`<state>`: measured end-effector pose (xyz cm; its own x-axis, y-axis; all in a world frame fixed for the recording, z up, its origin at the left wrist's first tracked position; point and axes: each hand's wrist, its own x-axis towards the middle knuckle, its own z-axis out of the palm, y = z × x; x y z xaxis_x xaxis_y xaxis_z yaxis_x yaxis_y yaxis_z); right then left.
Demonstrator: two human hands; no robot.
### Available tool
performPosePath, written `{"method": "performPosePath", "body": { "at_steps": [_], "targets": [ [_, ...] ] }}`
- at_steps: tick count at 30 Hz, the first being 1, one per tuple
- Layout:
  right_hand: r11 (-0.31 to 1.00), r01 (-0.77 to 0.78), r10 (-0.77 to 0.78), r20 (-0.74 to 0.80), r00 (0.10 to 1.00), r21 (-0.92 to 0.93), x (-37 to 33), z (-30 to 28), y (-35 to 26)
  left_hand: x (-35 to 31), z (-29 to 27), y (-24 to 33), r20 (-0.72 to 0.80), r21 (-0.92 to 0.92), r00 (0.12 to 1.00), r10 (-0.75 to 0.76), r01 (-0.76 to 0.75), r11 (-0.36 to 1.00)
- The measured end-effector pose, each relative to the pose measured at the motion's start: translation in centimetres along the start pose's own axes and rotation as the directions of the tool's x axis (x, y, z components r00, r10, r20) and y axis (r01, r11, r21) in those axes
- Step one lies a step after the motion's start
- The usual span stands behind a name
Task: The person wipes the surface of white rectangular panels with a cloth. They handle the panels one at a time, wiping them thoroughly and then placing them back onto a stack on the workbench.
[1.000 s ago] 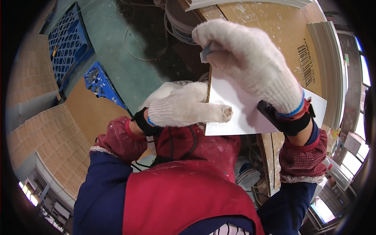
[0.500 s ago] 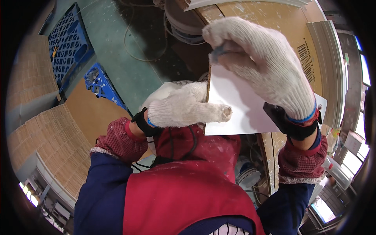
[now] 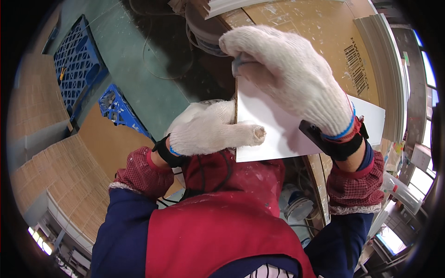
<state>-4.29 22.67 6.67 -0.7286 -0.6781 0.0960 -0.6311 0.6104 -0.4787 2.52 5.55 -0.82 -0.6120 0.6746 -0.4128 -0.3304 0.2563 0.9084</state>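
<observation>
one l hand (image 3: 206,131), fingers pinching white board (image 3: 282,132); r hand (image 3: 292,78) pinching sm. blue-grey pc (image 3: 238,64)

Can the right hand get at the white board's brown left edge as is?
Probably yes, toward the upper end of the brown edge: the right hand is close, pinching a small blue-grey piece, nothing visible between. Lower down, the left hand covers part of it.
</observation>
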Motion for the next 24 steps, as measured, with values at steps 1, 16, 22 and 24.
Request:
{"method": "performPosePath", "body": {
  "at_steps": [1,16,22,24],
  "targets": [
    [0.999,0.002,-0.004,-0.035,0.999,-0.042,0.3,0.0,0.2,0.0,0.1,-0.3,-0.002,-0.039,1.0,-0.011,0.011,0.999],
    [0.682,-0.389,0.715,-0.45,0.535,0.62,-17.5,-6.2,3.2,-0.2,1.2,-3.7,-0.349,0.106,0.936,0.047,-0.01,0.994],
    [0.478,-0.379,0.869,-0.489,0.074,0.793,-28.6,-3.8,-0.1,0.4,3.5,2.3,-0.312,-0.309,0.917,-0.249,0.15,0.939],
    [0.457,-0.364,0.863,-0.503,-0.038,0.812,-31.7,-4.0,-0.8,0.5,2.7,1.2,-0.345,-0.294,0.912,-0.223,0.12,0.948]
  ]
}}
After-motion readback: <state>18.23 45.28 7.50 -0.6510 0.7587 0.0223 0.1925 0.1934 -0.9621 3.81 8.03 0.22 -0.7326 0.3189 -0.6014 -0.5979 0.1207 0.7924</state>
